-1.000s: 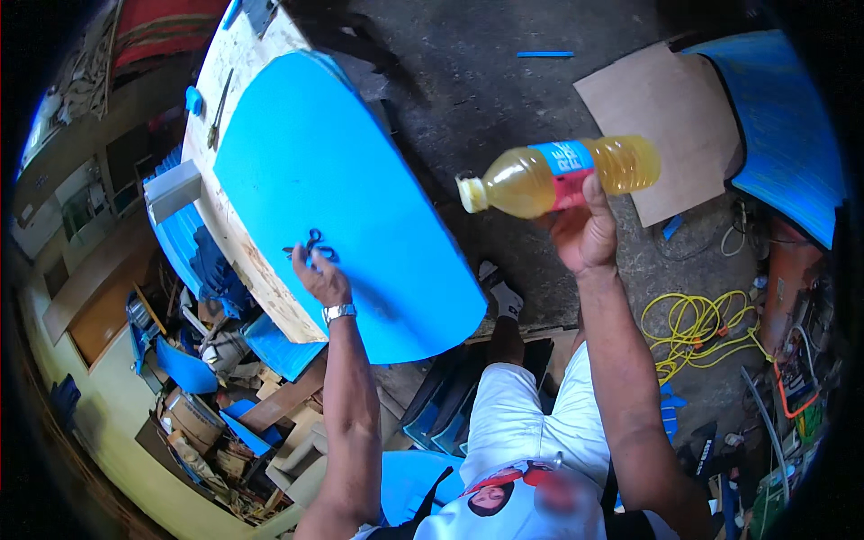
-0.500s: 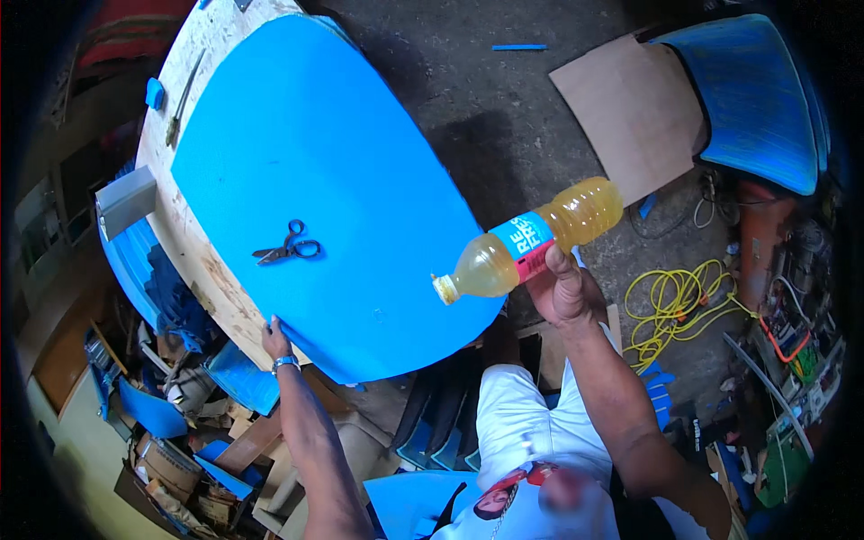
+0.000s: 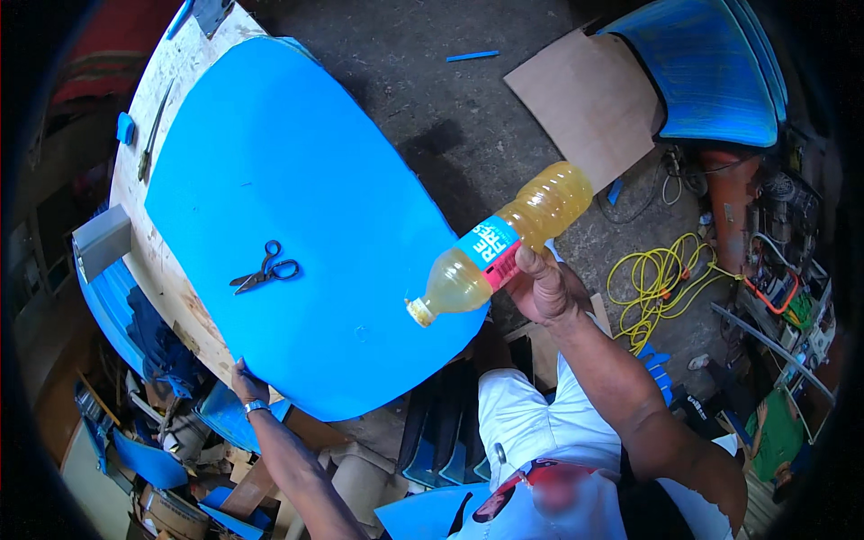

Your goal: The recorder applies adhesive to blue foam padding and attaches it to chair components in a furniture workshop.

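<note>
In my right hand (image 3: 542,290) is a clear plastic bottle (image 3: 454,274) with yellowish liquid and a blue and red label. It is tilted, its crusted cap end pointing down and left over the near right part of a large blue sheet (image 3: 297,180). My left hand (image 3: 249,384) rests at the near left edge of the sheet and the board beneath, a finger stretched out; its other fingers are partly hidden. Black-handled scissors (image 3: 266,269) lie on the sheet, blades partly apart. The sheet covers most of a pale, stained wooden board (image 3: 144,211).
A long thin tool (image 3: 157,130) and a small blue block (image 3: 125,128) lie on the board's left side. Brown board (image 3: 589,99) and curved blue panels (image 3: 697,67) stand far right. Yellow cord (image 3: 652,288) is coiled on the floor. Offcuts and clutter fill the lower left.
The view has shifted, so the board and sheet appear lower and further left. The bottle stays in my right hand and points a little more steeply downward. My left hand remains at the board's edge.
</note>
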### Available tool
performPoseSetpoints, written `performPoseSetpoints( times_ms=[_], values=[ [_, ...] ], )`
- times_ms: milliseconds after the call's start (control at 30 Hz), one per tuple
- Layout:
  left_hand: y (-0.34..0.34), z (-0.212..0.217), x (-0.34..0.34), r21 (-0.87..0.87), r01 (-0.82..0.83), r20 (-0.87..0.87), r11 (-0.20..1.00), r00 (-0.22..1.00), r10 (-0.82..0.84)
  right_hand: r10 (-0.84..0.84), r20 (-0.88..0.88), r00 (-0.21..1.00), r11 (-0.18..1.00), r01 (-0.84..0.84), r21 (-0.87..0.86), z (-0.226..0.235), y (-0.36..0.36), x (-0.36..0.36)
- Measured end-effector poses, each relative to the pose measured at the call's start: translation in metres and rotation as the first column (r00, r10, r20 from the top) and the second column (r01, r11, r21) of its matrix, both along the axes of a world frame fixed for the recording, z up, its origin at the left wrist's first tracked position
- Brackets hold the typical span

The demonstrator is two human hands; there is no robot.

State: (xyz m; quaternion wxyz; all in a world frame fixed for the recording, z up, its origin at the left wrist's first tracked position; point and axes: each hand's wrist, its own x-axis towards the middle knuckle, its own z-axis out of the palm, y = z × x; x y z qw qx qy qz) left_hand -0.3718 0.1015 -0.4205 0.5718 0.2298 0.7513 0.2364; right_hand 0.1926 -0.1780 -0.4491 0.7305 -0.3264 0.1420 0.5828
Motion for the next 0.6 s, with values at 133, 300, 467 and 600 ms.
performPoseSetpoints(
  times_ms=[133,300,467,600],
  values=[
    [0.016,0.019,-0.004,0.044,0.01,0.021,0.999,1.0,-0.011,0.056,0.107,0.993,0.998,-0.053,-0.026,0.014,0.005,0.006],
    [0.014,0.043,0.012,0.12,0.028,-0.007,0.992,1.0,-0.027,0.034,0.119,0.992,0.999,-0.033,-0.008,0.019,0.005,0.007],
    [0.003,0.05,0.007,0.234,0.139,-0.157,0.962,0.982,-0.104,0.014,0.013,1.0,0.999,-0.014,0.034,0.01,0.005,0.002],
    [-0.007,0.04,0.023,0.156,0.221,-0.256,0.963,0.95,-0.176,0.009,0.027,1.0,1.0,-0.009,0.006,0.008,0.003,-0.004]
  ],
)
